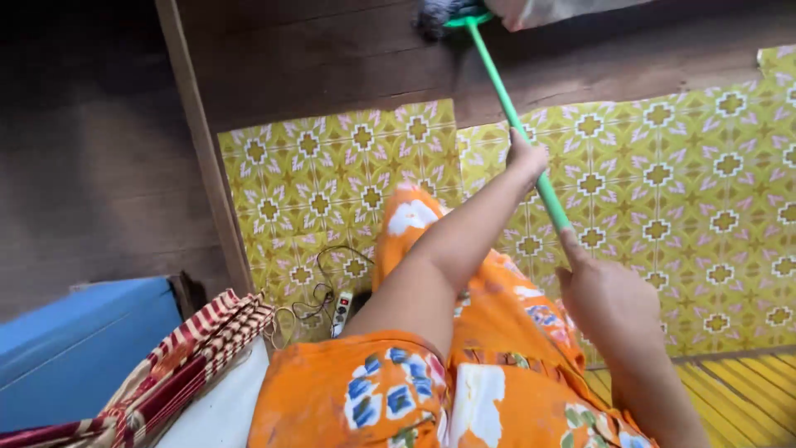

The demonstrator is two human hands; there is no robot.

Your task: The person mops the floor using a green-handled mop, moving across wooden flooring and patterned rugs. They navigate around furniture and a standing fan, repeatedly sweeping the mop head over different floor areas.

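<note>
Head view — left hand [527,156] and right hand [604,294] grip green broom handle [510,112].

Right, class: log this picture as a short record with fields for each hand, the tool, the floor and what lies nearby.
Left hand: grips the handle higher up
Right hand: grips the handle's lower end
Tool: green-handled broom, head at the top edge
Floor: yellow patterned mat over dark wooden boards
Nearby: power strip with cord, striped cloth
</note>
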